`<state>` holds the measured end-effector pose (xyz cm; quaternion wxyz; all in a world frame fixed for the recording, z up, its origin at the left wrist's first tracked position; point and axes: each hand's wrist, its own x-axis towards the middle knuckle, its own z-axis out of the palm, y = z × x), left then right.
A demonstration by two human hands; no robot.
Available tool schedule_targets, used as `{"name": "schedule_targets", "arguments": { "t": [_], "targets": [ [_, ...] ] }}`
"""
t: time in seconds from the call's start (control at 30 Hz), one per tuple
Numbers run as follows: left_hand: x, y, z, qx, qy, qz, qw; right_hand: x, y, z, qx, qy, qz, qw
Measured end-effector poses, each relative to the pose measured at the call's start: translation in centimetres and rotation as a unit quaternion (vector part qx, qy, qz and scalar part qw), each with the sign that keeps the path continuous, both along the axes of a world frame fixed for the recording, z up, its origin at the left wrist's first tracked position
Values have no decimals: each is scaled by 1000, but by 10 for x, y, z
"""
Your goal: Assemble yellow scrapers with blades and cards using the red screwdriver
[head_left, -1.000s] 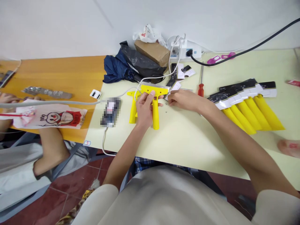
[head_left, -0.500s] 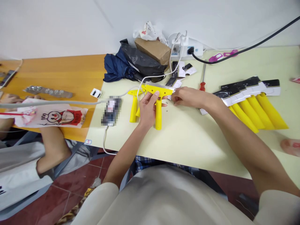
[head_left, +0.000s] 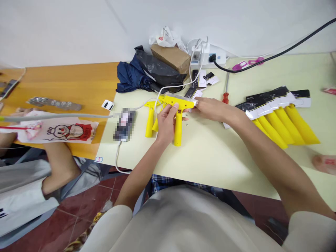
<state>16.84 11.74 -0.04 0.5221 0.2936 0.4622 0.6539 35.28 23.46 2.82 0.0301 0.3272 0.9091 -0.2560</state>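
A yellow T-shaped scraper (head_left: 178, 127) is held by my left hand (head_left: 167, 124), thumb across the front of its head and fingers behind. Along the top edge of the head runs a clear, shiny strip (head_left: 181, 98). My right hand (head_left: 208, 107) is closed at the right end of the head, its fingertips curled and partly hidden. Whatever it pinches there is too small to make out. Behind my left hand, another yellow scraper (head_left: 149, 120) lies on the table, and a further yellow handle shows partly beside it. Tiny metal bits (head_left: 186, 124) lie under the held scraper.
To the right lie several packaged yellow scrapers (head_left: 291, 122) and a red-handled screwdriver (head_left: 225, 98). Black-and-white cards (head_left: 198, 78), a power strip (head_left: 216, 57) and a cardboard box (head_left: 172, 57) are at the back. A white cable (head_left: 168, 86) crosses nearby. Another person's arm (head_left: 60, 164) is at left.
My right hand has shifted slightly and sits closer against the right end of the scraper. The scraper tilts a little differently; my left hand keeps its hold.
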Motion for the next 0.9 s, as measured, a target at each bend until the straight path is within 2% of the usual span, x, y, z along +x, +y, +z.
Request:
{"name": "schedule_targets", "arguments": {
  "t": [0.07, 0.17, 0.3, 0.37, 0.47, 0.6, 0.73, 0.9],
  "targets": [
    [0, 0, 0, 3, -4, -1, 1000, 5, 3, 9, 9, -1, -25, 1000],
    [1, 0, 0, 5, -7, 1, 1000, 15, 3, 33, 32, 19, -72, 997],
    [2, 0, -2, 2, -7, 1, 1000, 26, -9, 69, 65, 174, -92, 978],
    [3, 0, -3, 3, -7, -3, 1000, 24, -18, 79, 64, 219, -74, 971],
    [5, 0, -3, 2, -4, -13, 1000, 14, -28, 76, 67, 224, -14, 972],
    [7, -2, -3, 0, 6, -15, 1000, 4, -29, 59, 67, 226, 34, 971],
    [9, -3, -3, 6, 5, -16, 1000, 3, -26, 50, 95, 242, 25, 965],
    [8, -3, -3, 7, -6, -28, 1000, 0, -26, 49, 60, 267, -29, 961]
  ]
}}
